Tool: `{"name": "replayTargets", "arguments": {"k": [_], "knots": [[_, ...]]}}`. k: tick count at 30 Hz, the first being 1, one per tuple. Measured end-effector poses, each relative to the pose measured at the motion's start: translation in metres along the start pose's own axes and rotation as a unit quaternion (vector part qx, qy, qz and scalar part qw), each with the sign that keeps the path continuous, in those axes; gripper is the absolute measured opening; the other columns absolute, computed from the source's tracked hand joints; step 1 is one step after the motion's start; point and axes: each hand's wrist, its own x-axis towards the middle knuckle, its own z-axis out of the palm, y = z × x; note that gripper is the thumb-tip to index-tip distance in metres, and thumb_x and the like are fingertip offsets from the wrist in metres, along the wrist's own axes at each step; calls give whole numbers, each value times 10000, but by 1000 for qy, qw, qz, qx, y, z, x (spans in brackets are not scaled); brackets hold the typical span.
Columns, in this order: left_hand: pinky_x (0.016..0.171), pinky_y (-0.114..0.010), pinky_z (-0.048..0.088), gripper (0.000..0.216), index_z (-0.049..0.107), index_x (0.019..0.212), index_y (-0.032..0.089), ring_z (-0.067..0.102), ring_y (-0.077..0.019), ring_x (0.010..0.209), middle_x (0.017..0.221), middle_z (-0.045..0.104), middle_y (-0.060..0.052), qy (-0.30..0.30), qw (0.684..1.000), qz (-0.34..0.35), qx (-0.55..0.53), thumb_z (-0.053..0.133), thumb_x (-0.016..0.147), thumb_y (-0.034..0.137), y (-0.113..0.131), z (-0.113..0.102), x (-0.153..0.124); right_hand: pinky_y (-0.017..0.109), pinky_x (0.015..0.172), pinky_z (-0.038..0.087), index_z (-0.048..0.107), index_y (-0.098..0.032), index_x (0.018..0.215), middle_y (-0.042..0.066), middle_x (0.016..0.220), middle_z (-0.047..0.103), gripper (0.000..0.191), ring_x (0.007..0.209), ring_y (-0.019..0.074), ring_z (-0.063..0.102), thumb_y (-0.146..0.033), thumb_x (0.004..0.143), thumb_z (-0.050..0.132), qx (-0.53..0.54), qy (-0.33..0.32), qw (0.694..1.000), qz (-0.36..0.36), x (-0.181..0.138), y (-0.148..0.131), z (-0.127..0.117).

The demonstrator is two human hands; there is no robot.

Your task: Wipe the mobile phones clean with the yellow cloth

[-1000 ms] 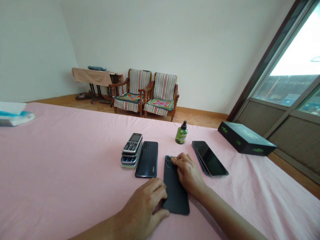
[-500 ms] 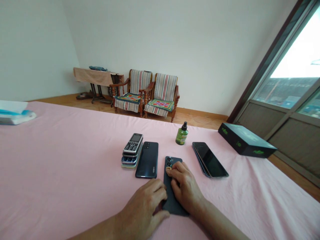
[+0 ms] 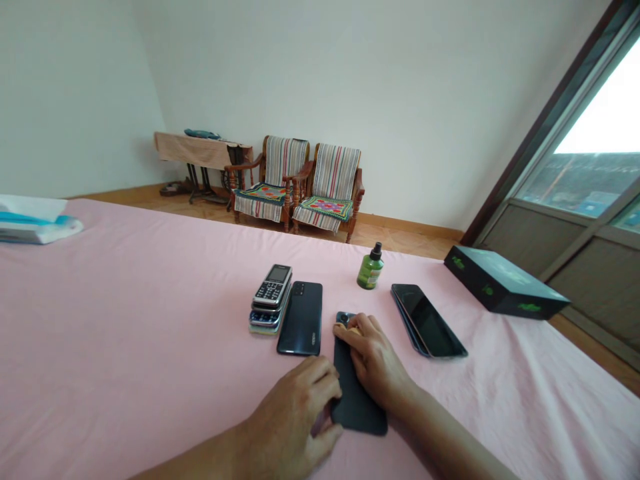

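Note:
A dark smartphone (image 3: 357, 407) lies back side up on the pink cloth, its camera end pointing away from me. My left hand (image 3: 300, 407) curls against the phone's left edge, fingers bent and thumb low beside it. Over the upper part, my right hand (image 3: 373, 360) is closed on a small yellowish pad (image 3: 353, 329), pressed near the camera lenses and mostly covered by fingers. Left of this phone, another dark smartphone (image 3: 301, 320) lies back up, touching or nearly touching a stack of keypad phones (image 3: 273, 293).
To the right, a black-screened smartphone (image 3: 430, 323) rests on another phone. A green spray bottle (image 3: 370, 268) stands behind, and a black box (image 3: 505, 283) sits at the right edge. A white and blue packet (image 3: 40, 223) lies far left. Beyond the pink-covered surface are two wooden chairs (image 3: 327, 180).
My right hand has shifted slightly over the camera area and now covers more of the lenses. The left hand keeps its place at the phone's edge. The whole view has shifted a little.

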Motion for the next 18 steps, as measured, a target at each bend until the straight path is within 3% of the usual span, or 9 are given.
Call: {"name": "replayTargets", "arguments": {"k": [4,8,12,18], "knots": [[904,-347,456,365,515,934,197,530,-215,983,1024,540,-33,30,999,-30,-27,631,640,15,0,2,2,360,779,463,663,-195,1041,80,949,536,441,899,228,471,54,776,414,29,-35,999,5,-16,-15,-7],[1004,-365,416,503,466,1057,218,500,-216,1100,1126,514,-42,58,996,-11,-62,601,622,5,1,4,3,363,764,453,654,-212,1050,71,951,540,433,894,226,479,40,794,412,56,-58,997,7,-31,-27,-11],[1075,-404,368,672,400,1235,212,449,-240,1216,1257,477,-81,64,996,-3,-59,601,625,13,-2,6,2,365,760,442,613,-237,1171,74,994,541,507,920,230,482,37,792,416,75,-62,995,-5,-45,-34,-9],[1101,-420,348,718,387,1316,183,423,-248,1266,1331,475,-105,51,998,7,-35,597,647,25,-8,8,2,377,741,433,636,-196,1094,90,970,551,381,881,236,475,-20,819,439,67,-72,995,-30,-56,-38,-9]]}}
